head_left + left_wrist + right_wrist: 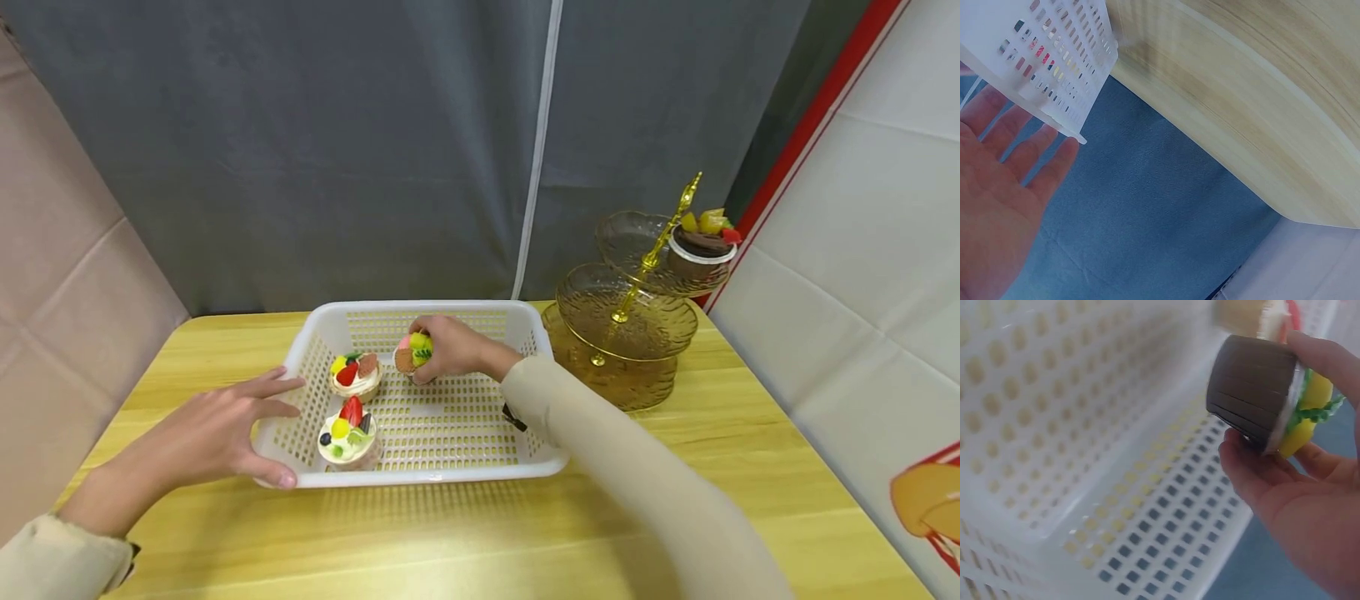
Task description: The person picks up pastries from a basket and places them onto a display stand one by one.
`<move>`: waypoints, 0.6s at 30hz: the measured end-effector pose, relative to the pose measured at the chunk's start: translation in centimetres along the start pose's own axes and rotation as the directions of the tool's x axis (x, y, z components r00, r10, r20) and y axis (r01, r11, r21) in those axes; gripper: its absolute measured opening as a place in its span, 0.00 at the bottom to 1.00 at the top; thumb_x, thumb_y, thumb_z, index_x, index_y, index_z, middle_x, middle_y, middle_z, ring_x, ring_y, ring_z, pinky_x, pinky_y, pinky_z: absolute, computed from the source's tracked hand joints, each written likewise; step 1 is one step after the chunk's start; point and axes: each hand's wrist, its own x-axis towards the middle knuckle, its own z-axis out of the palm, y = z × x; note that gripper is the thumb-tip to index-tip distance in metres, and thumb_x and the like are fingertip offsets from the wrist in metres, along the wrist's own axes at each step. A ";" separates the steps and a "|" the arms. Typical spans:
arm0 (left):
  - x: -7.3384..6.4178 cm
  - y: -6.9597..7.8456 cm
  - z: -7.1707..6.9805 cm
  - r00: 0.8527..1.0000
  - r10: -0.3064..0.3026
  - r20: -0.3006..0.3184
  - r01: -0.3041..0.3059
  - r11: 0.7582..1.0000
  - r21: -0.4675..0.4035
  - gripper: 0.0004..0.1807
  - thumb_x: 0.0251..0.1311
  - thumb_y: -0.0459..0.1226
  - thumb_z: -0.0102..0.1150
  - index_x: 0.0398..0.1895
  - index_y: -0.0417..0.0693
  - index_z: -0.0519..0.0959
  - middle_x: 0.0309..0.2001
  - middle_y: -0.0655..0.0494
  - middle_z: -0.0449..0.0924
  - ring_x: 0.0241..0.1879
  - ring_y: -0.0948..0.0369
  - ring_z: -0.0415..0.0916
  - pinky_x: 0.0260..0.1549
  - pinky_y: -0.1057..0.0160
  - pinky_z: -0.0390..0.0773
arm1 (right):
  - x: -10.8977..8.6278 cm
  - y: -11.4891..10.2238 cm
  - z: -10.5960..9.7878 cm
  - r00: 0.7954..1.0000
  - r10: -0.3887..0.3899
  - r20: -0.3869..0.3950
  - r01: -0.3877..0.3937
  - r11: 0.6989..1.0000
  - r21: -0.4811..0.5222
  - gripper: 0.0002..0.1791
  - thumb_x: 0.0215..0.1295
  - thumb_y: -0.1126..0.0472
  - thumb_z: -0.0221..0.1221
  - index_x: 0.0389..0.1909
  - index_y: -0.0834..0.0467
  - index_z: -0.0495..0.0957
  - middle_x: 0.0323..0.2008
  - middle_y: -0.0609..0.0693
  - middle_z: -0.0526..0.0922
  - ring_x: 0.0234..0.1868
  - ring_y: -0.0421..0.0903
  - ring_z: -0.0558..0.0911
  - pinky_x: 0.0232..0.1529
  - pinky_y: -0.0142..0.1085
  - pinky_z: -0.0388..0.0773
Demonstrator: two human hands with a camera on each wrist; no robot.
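My right hand (459,346) grips a cupcake (1250,390) with a dark brown ribbed cup, holding it inside the white plastic basket (427,477). Yellow and green topping pieces show between the fingers. At the basket's left end, my left hand (213,429) spreads its fingers along the rim, with the thumb by the near corner. In the left wrist view, those fingers (1054,172) look fairly straight against the rim. Two more cupcakes stand in the basket's left part: one with a strawberry and a brown biscuit (357,377), one with several fruits (348,437) nearer me.
A gold-trimmed, three-tier stand (626,321) is right of the basket. On its top tier sits a chocolate cupcake (701,250) with fruit. The wooden table (480,542) meets a grey curtain (360,167) behind and a white panel (847,250) on the right.
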 end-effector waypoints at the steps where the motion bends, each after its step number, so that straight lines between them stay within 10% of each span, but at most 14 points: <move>1: 0.0 0.0 0.0 1.000 -0.002 0.003 0.002 1.000 0.001 0.49 0.29 0.76 0.66 0.46 0.47 0.87 0.63 0.45 0.76 0.57 0.39 0.76 0.30 0.48 0.78 | -0.1 -0.3 -0.3 1.000 -0.012 -0.012 0.012 1.000 0.022 0.31 0.49 0.59 0.75 0.54 0.60 0.75 0.42 0.49 0.80 0.37 0.42 0.77 0.38 0.31 0.72; 18: -0.2 -0.2 0.1 0.999 0.024 -0.029 -0.023 1.000 0.013 0.48 0.29 0.75 0.67 0.44 0.47 0.87 0.62 0.45 0.77 0.58 0.38 0.76 0.32 0.45 0.79 | -3.4 -3.5 -4.2 0.971 -0.083 -0.226 0.108 0.989 0.100 0.35 0.49 0.48 0.74 0.58 0.56 0.78 0.41 0.47 0.78 0.36 0.44 0.76 0.33 0.33 0.75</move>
